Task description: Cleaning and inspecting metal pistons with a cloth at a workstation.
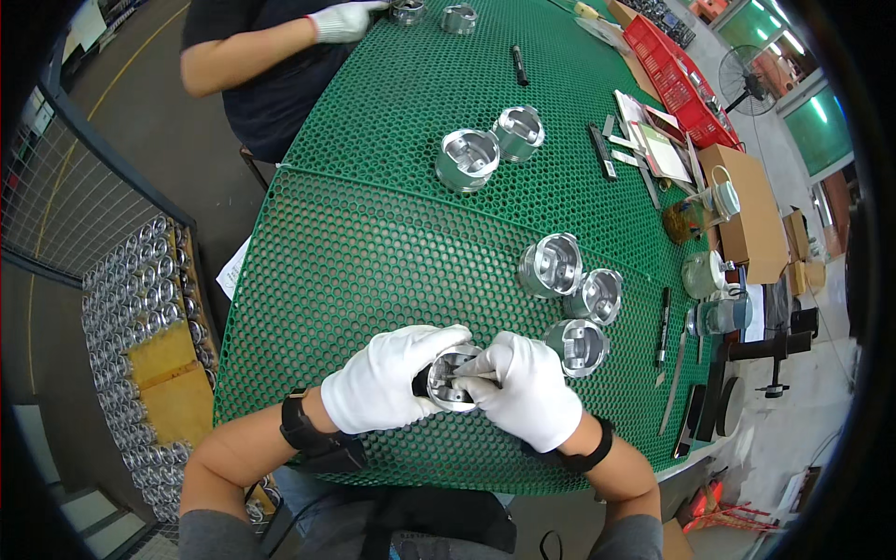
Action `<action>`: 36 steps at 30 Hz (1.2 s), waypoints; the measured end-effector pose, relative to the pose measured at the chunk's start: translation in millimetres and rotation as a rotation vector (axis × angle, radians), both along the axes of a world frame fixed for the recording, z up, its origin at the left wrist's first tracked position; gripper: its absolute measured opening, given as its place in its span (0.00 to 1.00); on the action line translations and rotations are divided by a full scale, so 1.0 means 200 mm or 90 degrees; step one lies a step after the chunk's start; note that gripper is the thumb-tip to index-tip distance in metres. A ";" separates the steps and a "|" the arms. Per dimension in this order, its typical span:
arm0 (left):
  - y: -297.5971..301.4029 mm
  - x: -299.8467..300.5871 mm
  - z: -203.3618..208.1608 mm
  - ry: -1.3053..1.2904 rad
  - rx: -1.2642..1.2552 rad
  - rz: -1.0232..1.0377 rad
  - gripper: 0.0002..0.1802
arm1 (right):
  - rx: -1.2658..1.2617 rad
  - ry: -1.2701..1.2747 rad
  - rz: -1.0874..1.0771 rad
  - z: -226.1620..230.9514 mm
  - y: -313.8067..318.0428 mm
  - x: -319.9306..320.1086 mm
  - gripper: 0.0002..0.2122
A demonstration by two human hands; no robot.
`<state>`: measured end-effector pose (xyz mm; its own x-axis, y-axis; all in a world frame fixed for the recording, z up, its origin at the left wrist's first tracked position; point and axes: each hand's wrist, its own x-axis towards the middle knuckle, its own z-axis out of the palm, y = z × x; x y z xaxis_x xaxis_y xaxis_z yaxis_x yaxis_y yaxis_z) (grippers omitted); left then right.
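Note:
My left hand (378, 381), in a white glove, is wrapped round the side of a shiny metal engine piston (441, 381), whose hollow side faces up near the table's front edge. Over its open end, my gloved right hand (530, 390) has its fingers pinched together and reaching inside. Whatever those fingertips hold, if anything, is hidden. Just beyond my right hand stand three more pistons: a near one (581, 350), a middle one (597, 297) and a far one (551, 266). Two others, a left piston (467, 161) and a right piston (519, 133), stand farther up the table.
Green perforated matting (373, 252) covers the table. Black markers, steel rulers, papers (653, 140), glass jars (702, 275) and a red crate (667, 65) line the right side. A co-worker's gloved hand (345, 21) is at the far left. Many pistons fill a pallet (140, 299) on the left.

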<state>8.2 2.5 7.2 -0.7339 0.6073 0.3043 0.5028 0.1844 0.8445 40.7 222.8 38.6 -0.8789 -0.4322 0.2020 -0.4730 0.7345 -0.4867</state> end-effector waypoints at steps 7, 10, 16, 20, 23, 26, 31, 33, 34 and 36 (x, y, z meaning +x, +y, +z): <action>0.01 0.00 -0.01 -0.016 -0.003 0.000 0.44 | 0.053 -0.080 0.112 0.07 0.03 -0.09 0.11; 0.01 0.00 0.01 -0.012 -0.004 -0.001 0.43 | 0.076 -0.038 0.108 0.07 0.03 -0.08 0.12; 0.00 0.01 0.01 -0.019 0.000 -0.012 0.40 | 0.073 0.038 0.045 0.00 0.00 0.01 0.13; 0.00 0.02 -0.01 -0.028 0.004 -0.009 0.40 | 0.084 0.079 0.002 -0.03 -0.01 0.06 0.11; 0.01 0.00 -0.02 0.004 -0.021 -0.005 0.42 | 0.094 0.166 -0.050 -0.05 -0.03 0.07 0.12; 0.00 -0.01 -0.01 0.038 -0.025 0.004 0.42 | -0.015 0.016 -0.009 0.00 0.01 0.01 0.10; -0.06 0.00 0.07 -0.016 -0.017 0.038 0.42 | -0.338 -0.131 -0.108 0.17 0.09 0.06 0.07; -0.13 -0.05 0.05 -0.123 0.018 0.061 0.46 | -0.537 -0.204 -0.135 0.17 0.11 0.10 0.06; -0.18 -0.10 0.01 -0.206 0.089 0.111 0.43 | -0.673 -0.290 -0.137 0.13 0.11 0.13 0.05; -0.17 -0.26 0.04 -0.250 0.214 0.190 0.37 | -0.595 -0.281 -0.073 0.02 0.13 0.14 0.04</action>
